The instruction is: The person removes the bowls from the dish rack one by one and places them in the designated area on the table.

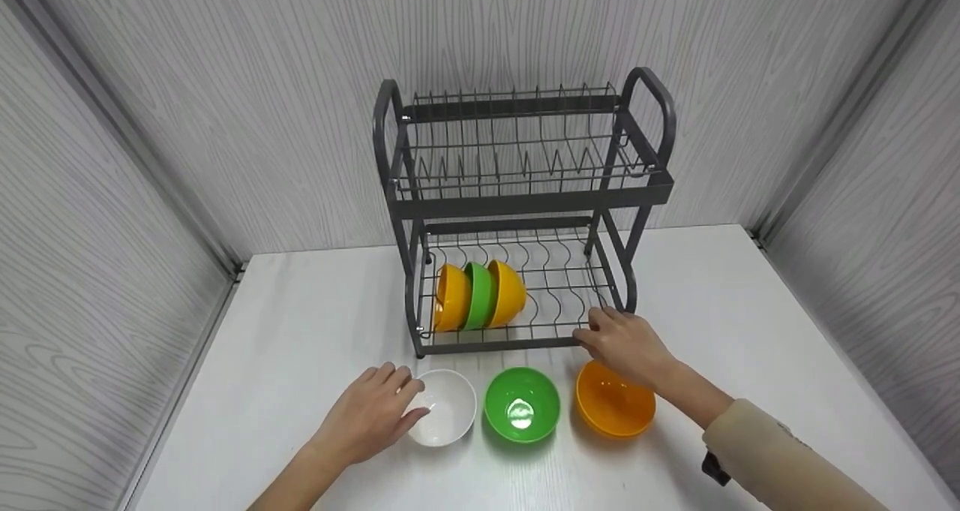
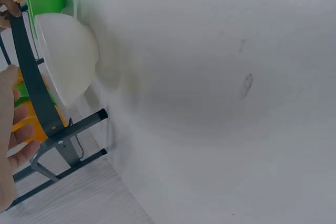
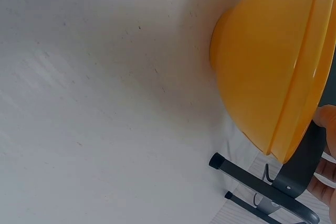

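Observation:
My right hand (image 1: 626, 346) grips the front rail of the dark dish rack (image 1: 495, 344) near its right end, thumb on the near side and fingers curled behind. Below that hand an orange bowl (image 1: 615, 410) sits upright on the table. My left hand (image 1: 375, 410) hovers over the left edge of a white bowl (image 1: 448, 413), fingers loosely bent and spread, holding nothing. Its fingers also show in the left wrist view, apart from the white bowl (image 2: 68, 56). Between the two hands stands a green bowl (image 1: 523, 406).
On the rack's lower tier, two orange bowls (image 1: 510, 293) and a green bowl (image 1: 480, 297) stand on edge at the left. An upper wire tier (image 1: 517, 173) lies above. Pale panels (image 1: 300, 106) enclose the white table (image 1: 315, 316) at the back and sides.

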### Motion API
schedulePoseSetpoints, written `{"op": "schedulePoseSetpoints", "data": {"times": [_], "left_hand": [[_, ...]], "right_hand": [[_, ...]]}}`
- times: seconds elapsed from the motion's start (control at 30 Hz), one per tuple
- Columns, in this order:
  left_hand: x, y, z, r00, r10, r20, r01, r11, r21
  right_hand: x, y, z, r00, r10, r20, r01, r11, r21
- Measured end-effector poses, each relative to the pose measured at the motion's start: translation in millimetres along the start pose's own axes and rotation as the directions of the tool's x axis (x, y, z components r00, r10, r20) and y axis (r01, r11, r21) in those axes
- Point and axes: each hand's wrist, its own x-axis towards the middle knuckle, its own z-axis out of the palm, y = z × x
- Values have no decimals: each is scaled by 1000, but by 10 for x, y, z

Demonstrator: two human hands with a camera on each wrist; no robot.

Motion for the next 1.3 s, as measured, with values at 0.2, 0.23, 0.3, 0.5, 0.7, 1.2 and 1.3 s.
{"op": "schedulePoseSetpoints", "data": {"times": [0.2, 0.23, 0.3, 0.5, 0.7, 1.2, 1.3], "left_hand": [[106, -149, -17, 1000, -24, -15, 25, 998, 50], [124, -174, -13, 999, -32, -17, 33, 998, 59], [158, -225, 2, 999, -48, -25, 50, 996, 70], [233, -347, 91, 992, -117, -54, 121, 990, 67], [290, -407, 192, 983, -172, -71, 176, 983, 55], [477, -512, 411, 920, -383, -86, 383, 924, -14], [504, -524, 444, 908, -415, -62, 414, 910, -26]], "right_hand": [[-5, 6, 20, 1000, -5, -22, 5, 1000, -13], [-7, 9, 25, 1000, -8, -26, 7, 1000, -17], [-10, 15, 33, 999, -12, -37, 11, 1000, -23], [-9, 20, 34, 999, -14, -35, 14, 1000, -22], [-11, 17, 25, 1000, -10, -18, 10, 1000, -23], [-10, 12, 13, 1000, -4, 2, 4, 1000, -29], [-9, 13, 8, 1000, -5, -2, 5, 1000, -27]]}}
